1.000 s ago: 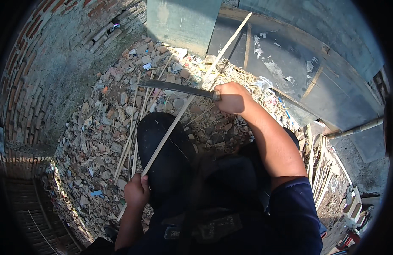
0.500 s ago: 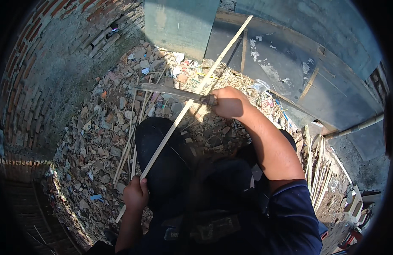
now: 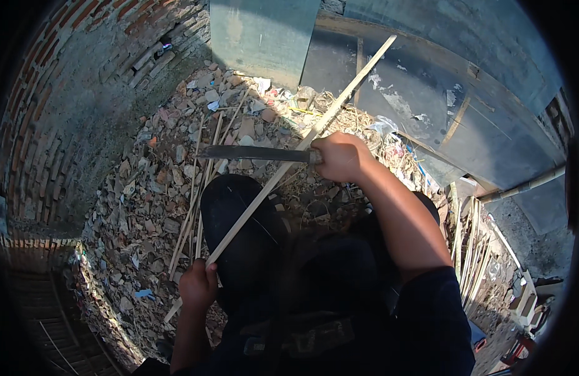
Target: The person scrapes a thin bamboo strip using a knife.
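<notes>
A long pale bamboo strip [image 3: 337, 108] slants from lower left to upper right, over my dark-clad left knee [image 3: 234, 199]. Near its lower end my left hand [image 3: 198, 285] is closed round it. My right hand [image 3: 341, 158] grips the handle of a machete [image 3: 255, 153], whose long dark blade points left and lies across the strip. Blade and strip overlap close to my right fist; whether the edge bites into the wood I cannot tell.
Several thin bamboo strips [image 3: 198, 203] lie on the rubble [image 3: 148, 200] left of my knee, and more strips [image 3: 471, 247] sit at right. A brick wall [image 3: 83, 119] rises at left. Grey-blue panels [image 3: 264, 37] stand ahead, and a dark board [image 3: 421, 94] leans there.
My right hand and the machete have come slightly nearer to me, and the blade's flat looks darker. The strip's far end has swung a little to the right. My left hand keeps its grip.
</notes>
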Tool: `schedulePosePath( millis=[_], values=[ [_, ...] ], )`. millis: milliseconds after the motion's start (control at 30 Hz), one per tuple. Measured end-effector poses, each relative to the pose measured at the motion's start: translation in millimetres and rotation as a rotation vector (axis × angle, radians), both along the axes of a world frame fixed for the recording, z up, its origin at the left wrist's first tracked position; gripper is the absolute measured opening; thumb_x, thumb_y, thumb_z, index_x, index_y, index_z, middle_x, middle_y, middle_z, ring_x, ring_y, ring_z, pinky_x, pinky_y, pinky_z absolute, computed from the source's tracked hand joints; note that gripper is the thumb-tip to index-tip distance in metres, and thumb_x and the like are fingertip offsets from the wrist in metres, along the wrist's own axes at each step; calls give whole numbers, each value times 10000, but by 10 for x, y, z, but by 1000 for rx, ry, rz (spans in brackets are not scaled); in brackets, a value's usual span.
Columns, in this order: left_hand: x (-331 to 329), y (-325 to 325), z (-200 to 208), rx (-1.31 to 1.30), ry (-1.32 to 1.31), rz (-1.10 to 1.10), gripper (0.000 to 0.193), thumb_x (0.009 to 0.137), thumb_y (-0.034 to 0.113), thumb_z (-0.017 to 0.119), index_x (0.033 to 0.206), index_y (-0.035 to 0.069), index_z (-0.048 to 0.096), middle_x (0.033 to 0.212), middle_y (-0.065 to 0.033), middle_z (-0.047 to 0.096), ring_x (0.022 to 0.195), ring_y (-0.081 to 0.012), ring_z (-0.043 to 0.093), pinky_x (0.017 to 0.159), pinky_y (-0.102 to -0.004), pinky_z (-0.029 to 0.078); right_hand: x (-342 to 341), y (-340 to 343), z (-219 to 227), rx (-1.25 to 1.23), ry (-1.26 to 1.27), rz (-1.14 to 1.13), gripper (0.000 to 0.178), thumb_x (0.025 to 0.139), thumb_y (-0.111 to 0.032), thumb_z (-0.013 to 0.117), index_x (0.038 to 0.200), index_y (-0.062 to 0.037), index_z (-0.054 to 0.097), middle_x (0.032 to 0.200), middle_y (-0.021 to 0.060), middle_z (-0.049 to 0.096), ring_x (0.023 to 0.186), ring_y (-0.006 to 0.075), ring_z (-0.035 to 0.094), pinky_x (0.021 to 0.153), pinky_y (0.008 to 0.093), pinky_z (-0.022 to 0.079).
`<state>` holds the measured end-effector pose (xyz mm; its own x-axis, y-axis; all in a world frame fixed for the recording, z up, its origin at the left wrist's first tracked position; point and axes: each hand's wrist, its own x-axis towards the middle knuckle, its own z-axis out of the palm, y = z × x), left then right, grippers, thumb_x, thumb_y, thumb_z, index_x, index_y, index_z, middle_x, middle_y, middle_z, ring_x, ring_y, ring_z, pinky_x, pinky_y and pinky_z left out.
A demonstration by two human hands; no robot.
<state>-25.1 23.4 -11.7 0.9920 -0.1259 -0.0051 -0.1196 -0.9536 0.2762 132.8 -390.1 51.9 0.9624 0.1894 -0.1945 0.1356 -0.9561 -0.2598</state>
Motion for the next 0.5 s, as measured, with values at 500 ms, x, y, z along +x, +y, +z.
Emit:
schedulePosePath(
  millis=[500],
  values=[
    [-18,6,0,-92,17,15,342,1026,301,543,821,28,518,632,-239,585,631,-492,611,561,-568,452,104,17,-39,66,56,-51,334,769,-237,689,1071,-101,730,961,189,730,943,375,711,831,456,571]
  ],
)
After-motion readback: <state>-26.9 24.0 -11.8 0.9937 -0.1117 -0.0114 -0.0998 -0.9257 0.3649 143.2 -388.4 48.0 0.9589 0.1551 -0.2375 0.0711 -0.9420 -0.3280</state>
